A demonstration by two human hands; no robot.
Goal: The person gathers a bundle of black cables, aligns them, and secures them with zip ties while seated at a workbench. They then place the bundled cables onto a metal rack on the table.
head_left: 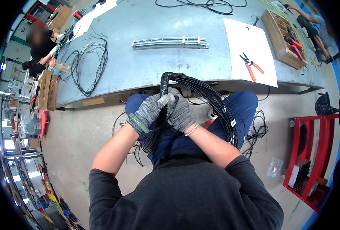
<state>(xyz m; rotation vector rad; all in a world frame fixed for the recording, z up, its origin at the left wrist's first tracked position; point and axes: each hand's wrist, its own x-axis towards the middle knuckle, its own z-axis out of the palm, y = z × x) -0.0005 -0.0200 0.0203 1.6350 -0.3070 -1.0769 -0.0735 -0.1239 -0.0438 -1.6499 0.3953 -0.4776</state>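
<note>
Two gloved hands meet near the middle of the frame, both gripping a thick black bundle (210, 92) over the seated person's lap. The left hand (149, 109) is closed on its taped neck, and the right hand (180, 111) presses in from the other side with fingers curled against it; just what the fingertips pinch is hidden from me. From that neck the bundle rises, bends over just by the near edge of the bench (120, 65), then spreads into strands that fall right of centre across the right thigh, white tags showing on some. On the bench, at the upper centre, lies a grey slotted strip (170, 43). Toward the upper right, red-handled pliers (250, 72) rest on white paper (235, 42), with a wooden box (289, 60) of tools just beyond. Loose wires (104, 57) sprawl over the bench at the upper left, and farther left a co-worker (37, 51) in gloves handles dark cables. At the lower right, a clear bag (274, 167) lies on the floor beside a red cart (295, 147).
</note>
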